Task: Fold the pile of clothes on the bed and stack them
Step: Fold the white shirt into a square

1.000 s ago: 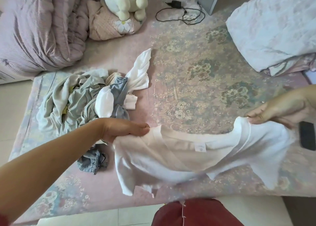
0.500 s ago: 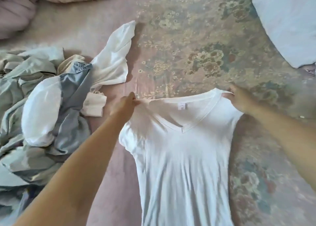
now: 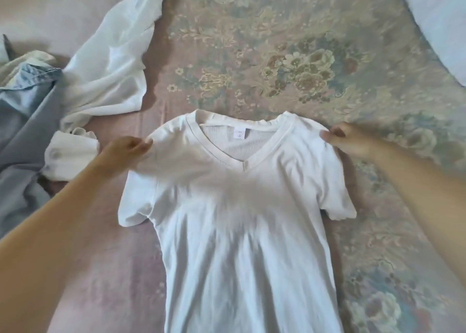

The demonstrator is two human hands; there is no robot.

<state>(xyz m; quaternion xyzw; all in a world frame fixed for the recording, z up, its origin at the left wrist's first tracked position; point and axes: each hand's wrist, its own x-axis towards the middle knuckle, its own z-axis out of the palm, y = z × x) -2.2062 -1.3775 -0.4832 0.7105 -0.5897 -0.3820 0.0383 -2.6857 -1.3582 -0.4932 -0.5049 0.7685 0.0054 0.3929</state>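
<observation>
1. head view: white v-neck t-shirt (image 3: 242,219) lies flat, front up, on floral bedspread (image 3: 290,62), collar toward 12 o'clock.
2. left hand (image 3: 123,153) pinches the shoulder at 9 o'clock.
3. right hand (image 3: 350,141) pinches the shoulder at 3 o'clock.
4. unfolded clothes pile (image 3: 63,88) at 10 o'clock, just beside the shirt.

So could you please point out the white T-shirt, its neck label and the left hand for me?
white T-shirt (image 3: 242,244), head view, on the chest and belly fabric.
neck label (image 3: 239,133), head view, on the small white tag inside the collar.
left hand (image 3: 126,151), head view, on the knuckles pinching the shoulder.
</observation>
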